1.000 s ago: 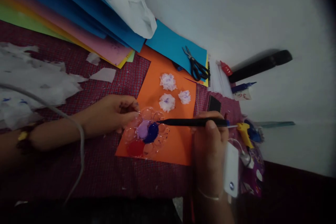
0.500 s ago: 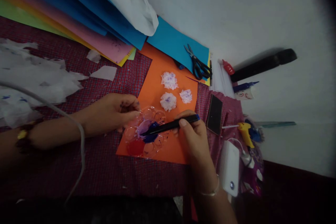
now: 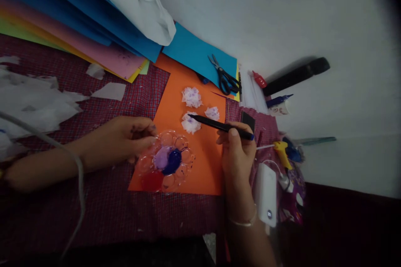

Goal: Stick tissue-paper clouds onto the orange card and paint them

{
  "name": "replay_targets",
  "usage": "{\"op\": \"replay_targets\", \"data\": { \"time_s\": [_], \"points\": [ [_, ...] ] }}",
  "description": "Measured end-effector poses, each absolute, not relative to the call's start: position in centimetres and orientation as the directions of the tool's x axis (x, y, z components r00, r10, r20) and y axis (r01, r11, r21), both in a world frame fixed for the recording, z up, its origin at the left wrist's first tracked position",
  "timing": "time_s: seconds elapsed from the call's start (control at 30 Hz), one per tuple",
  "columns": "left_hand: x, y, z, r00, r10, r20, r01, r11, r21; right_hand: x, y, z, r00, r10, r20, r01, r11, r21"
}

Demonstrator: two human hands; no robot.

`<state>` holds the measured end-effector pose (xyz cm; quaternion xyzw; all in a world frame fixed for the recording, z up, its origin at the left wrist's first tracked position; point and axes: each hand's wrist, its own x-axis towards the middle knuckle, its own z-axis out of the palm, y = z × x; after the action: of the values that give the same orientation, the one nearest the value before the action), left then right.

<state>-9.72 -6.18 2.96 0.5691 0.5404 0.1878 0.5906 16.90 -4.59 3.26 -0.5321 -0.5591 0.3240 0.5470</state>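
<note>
My right hand (image 3: 236, 150) grips a black felt-tip pen (image 3: 216, 124) with a blue end. The pen's dark tip lies over the upper edge of a crumpled white paper flower (image 3: 191, 125); whether it touches cannot be told. Two more paper flowers with purple marks, one above (image 3: 191, 97) and one to the right (image 3: 212, 112), lie on an orange sheet (image 3: 203, 167). My left hand (image 3: 139, 135) has curled fingers and thumb at the left rim of a clear flower-shaped paint palette (image 3: 169, 181). Purple, dark blue and red paint fill parts of it.
Black-handled scissors (image 3: 227, 81) rest on a blue sheet (image 3: 197, 46). White paper scraps (image 3: 37, 100) are piled at left, under a grey cable (image 3: 78, 175). A dark phone (image 3: 248, 120), a yellow glue gun (image 3: 282, 152) and a white power bank (image 3: 266, 196) lie at right.
The pen tip has left the palette's paint and moved up to the lower paper flower, my right hand moving with it. My left hand stays at the palette; the whole view has shifted slightly.
</note>
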Motion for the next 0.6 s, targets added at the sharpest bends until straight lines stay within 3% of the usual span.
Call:
{"op": "replay_targets", "data": {
  "time_s": [0.2,0.5,0.6],
  "points": [
    [-9.9,-6.1,2.7,0.361,0.822,-0.441,0.407,0.286,0.868,17.0,-4.8,3.1,0.05,0.956,0.288,0.434,0.239,-0.869],
    [-9.8,-6.2,2.8,0.341,0.834,-0.433,0.41,0.283,0.867,16.9,-5.1,3.6,0.04,0.956,0.292,0.432,0.246,-0.867],
    [-9.8,-6.2,2.8,0.365,0.824,-0.433,0.397,0.282,0.873,17.1,-5.5,4.2,0.085,0.943,0.321,0.347,0.274,-0.897]
  ]
}}
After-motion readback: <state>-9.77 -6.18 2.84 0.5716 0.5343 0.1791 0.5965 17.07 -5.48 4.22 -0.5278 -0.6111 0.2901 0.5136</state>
